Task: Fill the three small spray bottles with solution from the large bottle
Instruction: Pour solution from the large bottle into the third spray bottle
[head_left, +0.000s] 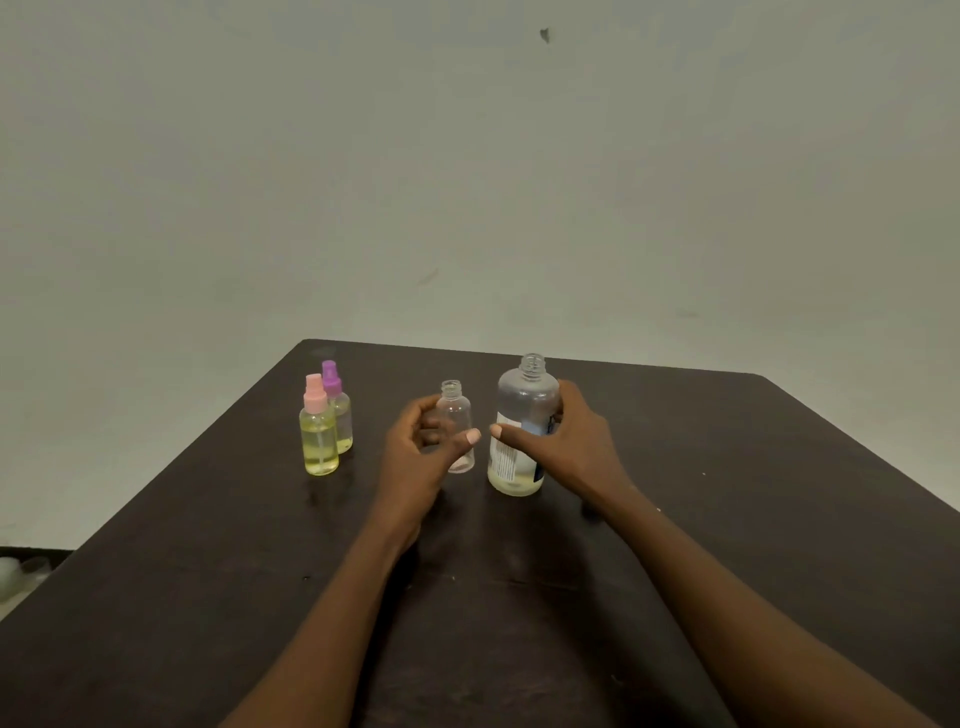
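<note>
A small clear bottle (456, 423) stands uncapped and looks empty at the middle of the dark table (727, 493). My left hand (421, 447) curls round it, thumb in front. Right beside it stands the large clear bottle (519, 431), uncapped, with a little pale yellow solution at its bottom and a printed label. My right hand (561, 441) grips its body from the right. To the left stand two small spray bottles holding yellow solution, one with a pink spray cap (318, 431), one with a purple spray cap (337, 410) just behind it.
A pale wall rises behind the table's far edge. At the lower left, beyond the table's left edge, some pale rounded objects (15, 571) lie lower down.
</note>
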